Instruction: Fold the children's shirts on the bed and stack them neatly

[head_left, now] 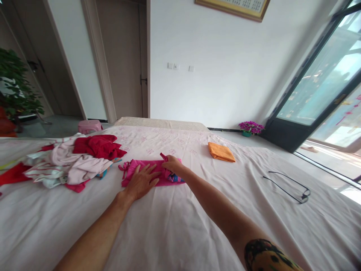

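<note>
A pink garment (152,165) with a tie at its left end and a blue patterned patch near its right end lies folded into a strip on the bed. I cannot tell exactly what kind of garment it is. My left hand (142,181) rests flat on its left half, fingers spread. Over the right half, my right hand (171,164) pinches a fold of the pink cloth, lifting an edge slightly. Part of the blue patch is hidden beneath that hand.
To the left lies a heap of crumpled clothes (81,160), red, white and pale pink. A folded orange cloth (221,152) sits at the right, with eyeglasses (303,196) nearer the front. The bed sheet (197,226) is wrinkled. Beyond stand a pink stool (89,126) and purple flowers (251,127).
</note>
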Available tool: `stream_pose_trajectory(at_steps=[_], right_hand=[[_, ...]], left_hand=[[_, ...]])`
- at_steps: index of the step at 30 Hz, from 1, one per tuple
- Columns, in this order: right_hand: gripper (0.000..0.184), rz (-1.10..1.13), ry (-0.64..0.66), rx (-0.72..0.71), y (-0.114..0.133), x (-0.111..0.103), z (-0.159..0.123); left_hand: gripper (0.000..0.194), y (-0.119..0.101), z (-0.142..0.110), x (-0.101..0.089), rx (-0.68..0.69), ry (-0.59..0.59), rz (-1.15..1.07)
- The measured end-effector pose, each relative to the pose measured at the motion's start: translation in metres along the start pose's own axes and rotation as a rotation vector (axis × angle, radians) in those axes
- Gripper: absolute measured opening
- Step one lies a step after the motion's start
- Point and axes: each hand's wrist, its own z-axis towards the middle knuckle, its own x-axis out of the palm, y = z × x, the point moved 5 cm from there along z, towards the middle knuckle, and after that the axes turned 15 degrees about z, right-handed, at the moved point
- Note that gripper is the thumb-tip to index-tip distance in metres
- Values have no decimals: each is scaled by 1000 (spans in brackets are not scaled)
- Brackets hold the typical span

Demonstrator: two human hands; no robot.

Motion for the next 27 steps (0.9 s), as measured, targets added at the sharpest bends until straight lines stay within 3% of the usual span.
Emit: stream_pose_trajectory(at_steps=[4,6,8,11,13,16,19,23,27], right_hand=[[18,-90,87,-80,1,13,-3],[26,-207,61,-172,2,14,-7],[23,-377,20,-285,3,15,-12],[23,-471,82,-387,0,18,-17],[30,-400,103,-399,-2,13,-18],[37,-320,-88,-329,-4,-19,-16],[42,-342,-312,-139,-16,-58,-15],[37,-293,-258,75,-37,-76,-13],[32,-134,-158,98,-47,-59,-13]], left_hand=[[39,7,2,-4,-64,-115,-113],[41,12,1,-9,-135,-202,-151],[36,12,1,-16,-157,-294,-186],[27,-1,1,-26,-23,-352,-214],[22,-13,3,-26,64,-294,-196],[19,-21,5,-22,76,-192,-168],[17,-22,5,-20,62,-182,-171],[11,-21,6,-18,39,-196,-168],[8,-20,6,-16,18,-194,-177]])
